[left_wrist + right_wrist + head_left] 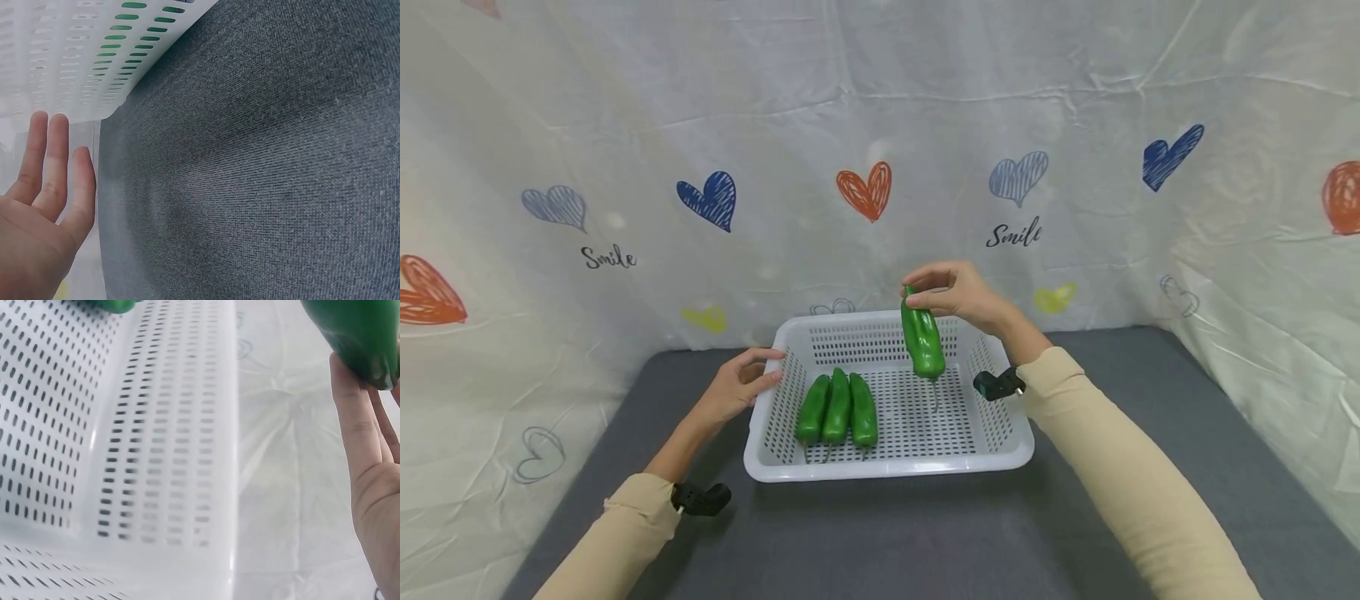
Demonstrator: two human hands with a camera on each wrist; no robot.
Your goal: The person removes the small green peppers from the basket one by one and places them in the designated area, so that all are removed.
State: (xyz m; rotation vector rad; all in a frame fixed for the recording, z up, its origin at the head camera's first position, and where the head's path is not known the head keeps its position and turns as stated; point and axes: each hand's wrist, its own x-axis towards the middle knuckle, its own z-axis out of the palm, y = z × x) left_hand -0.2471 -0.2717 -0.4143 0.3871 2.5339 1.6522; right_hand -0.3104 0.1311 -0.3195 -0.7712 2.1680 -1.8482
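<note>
A white perforated plastic basket stands on the grey cloth, and three green peppers lie side by side in its left part. Above the right half of the basket, my right hand pinches another green pepper by its upper end. This pepper hangs with its thin stem pointing down. In the right wrist view the fingertips press against its end. My left hand touches the basket's left rim. The left wrist view shows three fairly straight fingers at the basket's wall; the thumb is out of that view.
A dark grey cloth covers the table under and around the basket. Behind it hangs a white curtain printed with hearts and "Smile". Each wrist wears a small black camera, one at the left and one at the right.
</note>
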